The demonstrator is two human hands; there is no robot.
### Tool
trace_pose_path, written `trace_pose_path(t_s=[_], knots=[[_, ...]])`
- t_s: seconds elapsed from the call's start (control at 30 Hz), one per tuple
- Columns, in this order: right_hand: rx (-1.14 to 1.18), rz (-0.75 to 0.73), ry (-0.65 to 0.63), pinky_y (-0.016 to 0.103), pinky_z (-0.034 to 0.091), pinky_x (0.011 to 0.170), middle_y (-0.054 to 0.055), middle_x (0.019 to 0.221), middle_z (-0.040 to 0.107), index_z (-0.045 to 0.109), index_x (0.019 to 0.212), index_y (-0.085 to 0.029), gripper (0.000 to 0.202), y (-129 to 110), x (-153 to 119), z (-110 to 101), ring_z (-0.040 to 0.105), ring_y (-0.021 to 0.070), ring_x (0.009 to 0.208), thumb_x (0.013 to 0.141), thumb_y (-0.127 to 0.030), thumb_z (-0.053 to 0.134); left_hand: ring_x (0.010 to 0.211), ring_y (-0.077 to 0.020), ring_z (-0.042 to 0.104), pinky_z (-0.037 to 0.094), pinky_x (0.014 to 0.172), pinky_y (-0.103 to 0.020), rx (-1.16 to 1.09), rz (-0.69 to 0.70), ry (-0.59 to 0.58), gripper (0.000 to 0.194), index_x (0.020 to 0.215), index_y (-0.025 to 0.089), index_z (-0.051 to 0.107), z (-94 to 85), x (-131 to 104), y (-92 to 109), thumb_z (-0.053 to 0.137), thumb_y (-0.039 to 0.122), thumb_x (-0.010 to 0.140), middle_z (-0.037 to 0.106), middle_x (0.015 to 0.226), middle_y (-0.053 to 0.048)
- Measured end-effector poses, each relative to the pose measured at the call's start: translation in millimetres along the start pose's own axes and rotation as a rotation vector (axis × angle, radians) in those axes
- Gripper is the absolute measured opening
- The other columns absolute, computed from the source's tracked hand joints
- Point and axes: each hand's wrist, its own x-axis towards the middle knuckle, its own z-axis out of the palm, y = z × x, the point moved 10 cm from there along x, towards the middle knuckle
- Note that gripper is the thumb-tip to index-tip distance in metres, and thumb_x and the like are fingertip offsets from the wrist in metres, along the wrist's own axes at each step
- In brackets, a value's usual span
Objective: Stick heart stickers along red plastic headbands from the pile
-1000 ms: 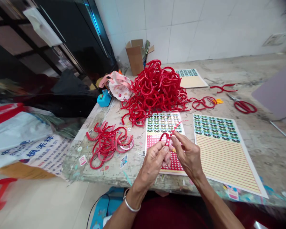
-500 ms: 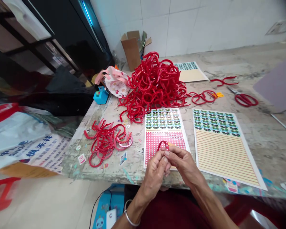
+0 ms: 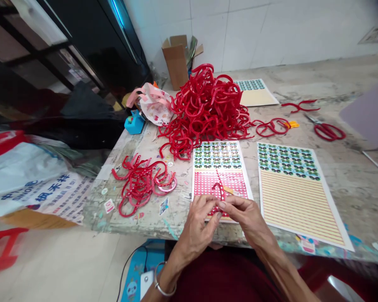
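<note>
A thin curved red headband (image 3: 222,192) stands up between my two hands, over a sheet of pink dotted stickers (image 3: 203,182). My right hand (image 3: 246,213) pinches it between thumb and fingertips. Close on its left, my left hand (image 3: 195,222) curls its fingers around the lower part, which is mostly hidden. A narrow red strip (image 3: 219,175) with pale dots extends upward near the headband; whether it is attached I cannot tell. Just above my right fingers shows a small yellow piece (image 3: 228,190), partly covered. White-dotted red headbands (image 3: 141,184) lie in a small heap to the left.
A large tangle of red headbands (image 3: 211,105) fills the table's middle back. A striped sticker sheet (image 3: 297,205) lies right, with red-handled scissors (image 3: 329,131) beyond it. A blue tape dispenser (image 3: 134,124), a patterned bag (image 3: 156,107) and a cardboard box (image 3: 175,65) stand back left.
My left hand has shifted slightly left and down, its fingers loosening from a tight pinch. More of the headband shows, and the dotted strip has come into sight above it.
</note>
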Motion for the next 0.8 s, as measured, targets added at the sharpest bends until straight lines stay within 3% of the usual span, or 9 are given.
trace_pose_path(t_s=[0.13, 0.2, 0.5, 0.7, 0.8], knots=[[-0.159, -0.110, 0.046, 0.024, 0.041, 0.056, -0.001, 0.062, 0.060, 0.070, 0.068, -0.017, 0.020, -9, -3, -3, 0.051, 0.0118, 0.059, 0.069, -0.037, 0.072, 0.078, -0.0177, 0.054, 0.043, 0.077, -0.030, -0.229, -0.166, -0.030, 0.027, 0.102, 0.015, 0.063, 12.3, -2, -11, 0.045, 0.031, 0.089, 0.061, 0.081, -0.005], [-0.162, -0.114, 0.054, 0.024, 0.040, 0.055, 0.000, 0.061, 0.058, 0.068, 0.067, -0.017, 0.022, -10, -3, -3, 0.050, 0.0117, 0.059, 0.069, -0.038, 0.072, 0.077, -0.0170, 0.055, 0.043, 0.074, -0.028, -0.324, -0.193, -0.027, 0.028, 0.104, 0.015, 0.063, 17.5, -3, -14, 0.045, 0.031, 0.090, 0.061, 0.080, -0.004], [0.128, 0.047, -0.039, 0.021, 0.040, 0.053, -0.003, 0.056, 0.053, 0.065, 0.063, -0.016, 0.023, -2, 5, 7, 0.044, 0.0075, 0.053, 0.066, -0.036, 0.075, 0.078, -0.0165, 0.054, 0.040, 0.075, -0.026, -0.173, -0.016, -0.014, 0.022, 0.079, 0.015, 0.063, 7.6, -2, -12, 0.047, 0.026, 0.088, 0.059, 0.081, -0.005], [-0.018, -0.002, -0.041, 0.024, 0.042, 0.055, -0.001, 0.057, 0.059, 0.066, 0.061, -0.016, 0.024, -2, 2, 6, 0.052, 0.0113, 0.056, 0.066, -0.037, 0.074, 0.062, -0.0129, 0.051, 0.039, 0.064, -0.024, -0.197, -0.132, -0.021, 0.023, 0.084, 0.015, 0.063, 11.3, -4, -16, 0.046, 0.028, 0.090, 0.055, 0.064, -0.001], [0.027, 0.021, -0.013, 0.024, 0.042, 0.056, -0.001, 0.059, 0.059, 0.065, 0.061, -0.016, 0.024, -2, 2, 2, 0.052, 0.0108, 0.057, 0.065, -0.036, 0.076, 0.064, -0.0120, 0.048, 0.037, 0.063, -0.023, -0.204, -0.137, 0.006, 0.022, 0.082, 0.015, 0.061, 11.9, -5, -16, 0.045, 0.028, 0.090, 0.053, 0.066, 0.000]])
